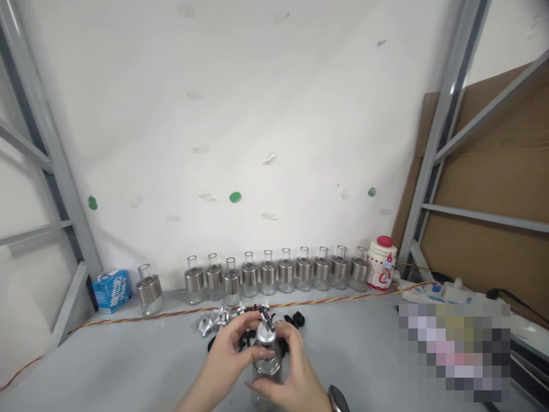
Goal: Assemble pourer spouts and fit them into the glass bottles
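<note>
A glass oil bottle point(268, 366) with a metal band stands upright between my hands at the bottom centre. On its neck sits a silver cap point(266, 333) with a dark tilted pour spout point(266, 318). My left hand point(238, 346) is closed around the neck, thumb in front just below the cap. Wrapped round the bottle's right side, my right hand point(295, 363) has its thumb across the body and its fingers up near the cap. Behind them lies a pile of silver caps point(209, 324) and black spout parts point(299, 319), partly hidden by my hands.
Several banded glass bottles point(268, 272) line the wall, one point(148, 289) apart on the left. A blue carton point(112, 290) stands left, a white red-lidded jar point(381, 263) right. A red-yellow wire point(326, 301) crosses the grey table point(120, 366). Blurred items lie right.
</note>
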`<state>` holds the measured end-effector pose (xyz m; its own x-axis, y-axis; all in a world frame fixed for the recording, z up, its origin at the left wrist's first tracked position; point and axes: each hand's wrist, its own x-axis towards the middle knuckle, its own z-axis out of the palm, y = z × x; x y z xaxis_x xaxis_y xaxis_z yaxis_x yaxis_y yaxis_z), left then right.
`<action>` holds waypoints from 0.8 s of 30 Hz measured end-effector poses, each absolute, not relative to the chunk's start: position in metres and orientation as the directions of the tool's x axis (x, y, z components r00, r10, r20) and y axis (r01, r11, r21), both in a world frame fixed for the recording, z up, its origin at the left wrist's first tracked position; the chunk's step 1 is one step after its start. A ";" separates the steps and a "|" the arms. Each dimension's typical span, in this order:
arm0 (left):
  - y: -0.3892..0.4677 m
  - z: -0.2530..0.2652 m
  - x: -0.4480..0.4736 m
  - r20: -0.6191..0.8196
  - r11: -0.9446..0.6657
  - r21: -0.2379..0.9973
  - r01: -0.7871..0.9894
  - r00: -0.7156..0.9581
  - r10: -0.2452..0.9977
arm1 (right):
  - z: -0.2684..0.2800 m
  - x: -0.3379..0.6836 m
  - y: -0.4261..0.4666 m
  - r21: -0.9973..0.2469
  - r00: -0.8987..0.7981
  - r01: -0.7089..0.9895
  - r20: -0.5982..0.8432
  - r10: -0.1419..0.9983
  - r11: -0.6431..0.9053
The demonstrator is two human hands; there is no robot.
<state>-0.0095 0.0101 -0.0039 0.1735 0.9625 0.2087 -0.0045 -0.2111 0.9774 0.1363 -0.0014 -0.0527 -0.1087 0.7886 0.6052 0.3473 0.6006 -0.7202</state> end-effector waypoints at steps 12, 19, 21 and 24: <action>0.002 -0.008 -0.001 0.237 -0.197 0.965 -0.174 0.257 0.937 | -0.040 0.144 0.005 -0.229 -0.377 0.586 0.772 0.511 0.778; 0.003 -0.013 0.001 0.218 -0.150 0.957 -0.246 0.277 0.936 | -0.027 0.143 0.003 -0.135 -0.393 0.628 0.795 0.462 0.766; 0.004 -0.015 0.000 0.204 -0.121 0.951 -0.285 0.283 0.937 | -0.027 0.144 0.005 -0.120 -0.413 0.628 0.786 0.460 0.769; 0.003 -0.015 -0.001 0.186 -0.082 0.946 -0.315 0.314 0.931 | -0.029 0.144 0.007 -0.107 -0.427 0.610 0.790 0.440 0.785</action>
